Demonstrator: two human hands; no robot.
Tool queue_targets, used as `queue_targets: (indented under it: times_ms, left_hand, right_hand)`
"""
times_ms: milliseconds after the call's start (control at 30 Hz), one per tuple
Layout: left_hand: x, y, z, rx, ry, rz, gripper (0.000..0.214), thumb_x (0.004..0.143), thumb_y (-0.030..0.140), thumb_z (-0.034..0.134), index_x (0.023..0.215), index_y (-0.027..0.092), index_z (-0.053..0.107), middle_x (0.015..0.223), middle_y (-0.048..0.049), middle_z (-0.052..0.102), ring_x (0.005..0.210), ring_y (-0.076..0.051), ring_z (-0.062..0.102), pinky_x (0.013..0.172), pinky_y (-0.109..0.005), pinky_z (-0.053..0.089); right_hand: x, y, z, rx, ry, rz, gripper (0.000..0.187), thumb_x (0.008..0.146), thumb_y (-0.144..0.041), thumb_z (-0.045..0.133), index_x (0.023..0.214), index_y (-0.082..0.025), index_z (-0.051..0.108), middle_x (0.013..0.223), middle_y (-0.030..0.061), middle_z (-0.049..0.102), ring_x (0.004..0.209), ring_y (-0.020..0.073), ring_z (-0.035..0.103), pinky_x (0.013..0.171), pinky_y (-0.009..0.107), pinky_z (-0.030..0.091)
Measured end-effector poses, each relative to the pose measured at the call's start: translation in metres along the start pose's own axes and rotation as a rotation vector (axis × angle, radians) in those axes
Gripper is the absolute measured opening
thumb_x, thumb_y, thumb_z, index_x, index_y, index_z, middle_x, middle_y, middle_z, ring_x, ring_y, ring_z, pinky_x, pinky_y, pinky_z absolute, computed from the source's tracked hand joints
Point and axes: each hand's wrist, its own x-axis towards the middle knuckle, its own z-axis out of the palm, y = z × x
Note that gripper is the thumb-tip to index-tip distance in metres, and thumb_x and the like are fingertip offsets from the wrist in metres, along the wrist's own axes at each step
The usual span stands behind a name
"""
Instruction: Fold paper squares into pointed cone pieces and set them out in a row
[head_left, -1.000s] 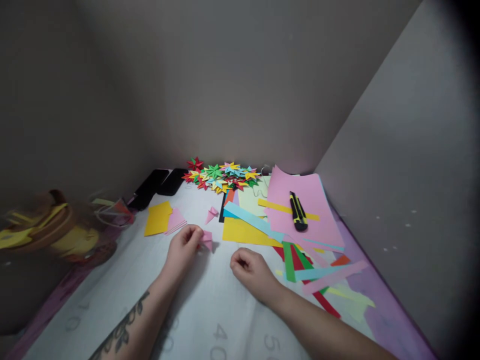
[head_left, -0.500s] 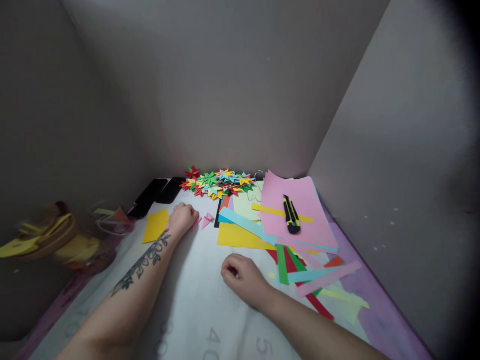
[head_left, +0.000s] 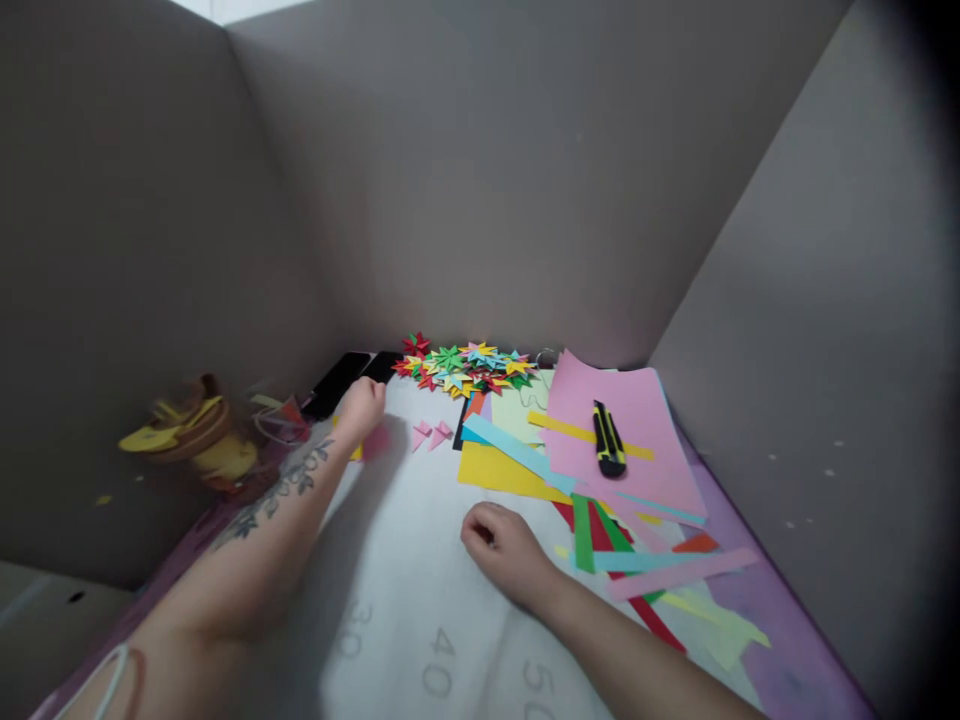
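Note:
My left hand is closed, its fingers curled and partly hidden, above a yellow paper and a pink paper at the left of the white sheet. Whether something is in those fingers I cannot see. Just right of it lie two small folded pink paper pieces, side by side. Loosely curled into a fist, my right hand rests on the sheet near the middle, with no object visible in it. Loose paper strips lie beside it on the right.
Several folded paper stars are heaped at the back. A black and yellow utility knife lies on stacked pink paper. Dark flat devices and a brown container stand left. Grey walls enclose the table.
My left hand has lifted away from the small folded pink pieces and shifted toward the dark devices. Those pieces now show fully. My view has turned a little; the right hand stays curled in place.

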Motion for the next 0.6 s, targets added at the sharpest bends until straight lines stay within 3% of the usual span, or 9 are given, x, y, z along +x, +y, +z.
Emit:
queue_targets:
  times_ms: [100,200,367,600]
  left_hand:
    - [-0.007,-0.031,-0.020,-0.015,-0.052,0.026,0.033,0.087,0.029,0.037,0.090,0.013,0.065,0.089,-0.0109,0.069,0.081,-0.022,0.062,0.066,-0.027,0.042]
    - [-0.030,-0.043,-0.025,-0.016,-0.123,0.107,0.023,0.081,0.027,0.047,0.079,0.017,0.068,0.090,-0.0085,0.071,0.084,-0.021,0.063,0.071,-0.025,0.042]
    - [-0.064,-0.025,-0.009,0.002,-0.205,0.203,0.025,0.082,0.031,0.049,0.078,0.017,0.069,0.082,-0.0109,0.070,0.077,-0.023,0.063,0.071,-0.030,0.043]
    - [-0.060,-0.011,0.006,0.028,-0.227,0.245,0.030,0.085,0.029,0.043,0.084,0.012,0.068,0.092,-0.0166,0.068,0.086,-0.025,0.062,0.078,-0.033,0.044]
  right_hand:
    - [-0.001,0.000,0.000,0.000,-0.009,-0.004,0.015,0.075,-0.009,0.048,0.065,-0.019,0.053,0.067,-0.0014,0.055,0.064,0.0129,0.049,0.058,0.023,0.035]
    - [-0.001,-0.001,0.001,-0.003,-0.013,-0.007,0.015,0.075,-0.009,0.048,0.065,-0.019,0.054,0.067,-0.0014,0.055,0.064,0.0131,0.049,0.058,0.023,0.036]
    - [-0.001,-0.002,0.001,-0.002,-0.009,-0.015,0.015,0.075,-0.009,0.049,0.066,-0.019,0.055,0.067,-0.0014,0.055,0.064,0.0131,0.049,0.058,0.023,0.035]
    - [-0.001,0.000,0.001,-0.024,-0.013,-0.033,0.015,0.076,-0.008,0.049,0.066,-0.019,0.054,0.068,-0.0015,0.055,0.064,0.0129,0.049,0.058,0.023,0.035]
